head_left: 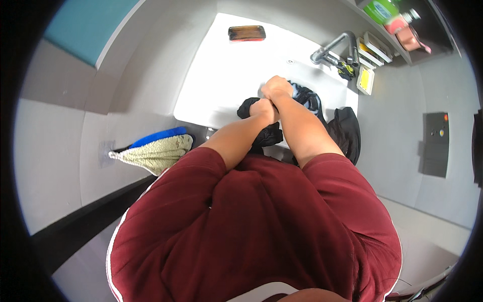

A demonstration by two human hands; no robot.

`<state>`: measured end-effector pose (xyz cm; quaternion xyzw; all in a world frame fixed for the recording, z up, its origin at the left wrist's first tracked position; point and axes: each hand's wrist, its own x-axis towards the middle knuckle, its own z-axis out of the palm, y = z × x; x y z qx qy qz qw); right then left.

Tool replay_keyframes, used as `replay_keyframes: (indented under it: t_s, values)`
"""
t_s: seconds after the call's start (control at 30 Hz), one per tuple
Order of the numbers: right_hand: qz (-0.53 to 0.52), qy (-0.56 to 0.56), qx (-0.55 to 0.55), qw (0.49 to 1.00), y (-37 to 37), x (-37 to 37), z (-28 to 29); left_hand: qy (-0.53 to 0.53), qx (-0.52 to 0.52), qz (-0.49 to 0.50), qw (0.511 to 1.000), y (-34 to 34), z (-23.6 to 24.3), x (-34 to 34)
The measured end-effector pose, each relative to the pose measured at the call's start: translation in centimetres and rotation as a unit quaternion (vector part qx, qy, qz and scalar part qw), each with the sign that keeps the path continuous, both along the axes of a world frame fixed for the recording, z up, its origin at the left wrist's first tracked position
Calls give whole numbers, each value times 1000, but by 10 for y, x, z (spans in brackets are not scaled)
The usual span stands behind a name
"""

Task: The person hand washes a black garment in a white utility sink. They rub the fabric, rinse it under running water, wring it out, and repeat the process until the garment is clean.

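Note:
My left hand (pixel 263 107) and my right hand (pixel 276 88) are close together over a white sink (pixel 221 75), both closed on a dark wet garment (pixel 307 98). The cloth is black with a bluish part near my right hand. Part of it bunches under my left hand (pixel 266 135) and another black part drapes over the sink's front right edge (pixel 347 132). My forearms cross the sink's front rim from below.
A grey tap (pixel 336 46) stands at the sink's back right. A brown soap bar (pixel 246 32) lies at the back rim. A shelf holds soap dishes (pixel 370 53) and a green bottle (pixel 382 10). A beige towel (pixel 156 153) hangs on the left wall.

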<state>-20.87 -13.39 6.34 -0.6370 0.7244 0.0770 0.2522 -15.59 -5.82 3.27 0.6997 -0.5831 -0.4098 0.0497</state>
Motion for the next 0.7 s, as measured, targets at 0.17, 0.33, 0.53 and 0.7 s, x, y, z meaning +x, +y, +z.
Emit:
replay_keyframes:
  t_s: [0.17, 0.33, 0.53, 0.7]
  values:
    - [-135, -224, -98, 960, 7, -39, -4, 119, -57, 15, 991, -18, -19, 24]
    - [-249, -525, -93, 808, 89, -91, -1, 139, -243, -309, 909, 6, 59, -3]
    - [-297, -587, -246, 712, 225, -175, 65, 326, -246, -437, 801, -5, 71, -15]
    - [-352, -355, -229, 835, 378, -189, 42, -191, -116, -328, 918, -36, -43, 47]
